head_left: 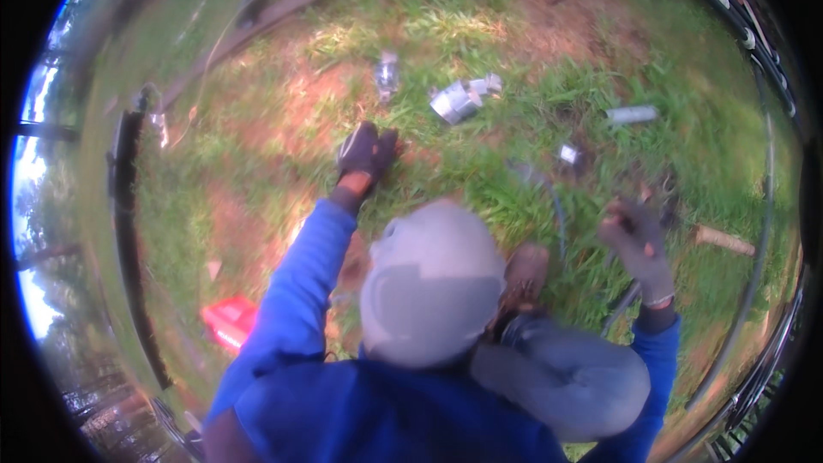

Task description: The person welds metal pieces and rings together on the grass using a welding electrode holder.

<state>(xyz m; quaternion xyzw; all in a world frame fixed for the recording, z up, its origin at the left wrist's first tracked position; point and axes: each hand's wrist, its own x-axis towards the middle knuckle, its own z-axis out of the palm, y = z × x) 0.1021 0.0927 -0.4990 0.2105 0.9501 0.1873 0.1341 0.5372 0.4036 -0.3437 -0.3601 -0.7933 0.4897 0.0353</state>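
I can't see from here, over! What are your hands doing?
Left hand gloved, pressed on grass. Right hand gloved, shut on thin tool. Crumpled foil scraps ahead, untouched.

We see soft, even daylight with no hard shadows on the grass [480, 26]. The sky [30, 146] at the left rim is blown out to white-blue glare. The whole frame is hazy and blurred, smeared most toward the edges, where the fisheye bends straight lines and a black border closes in.
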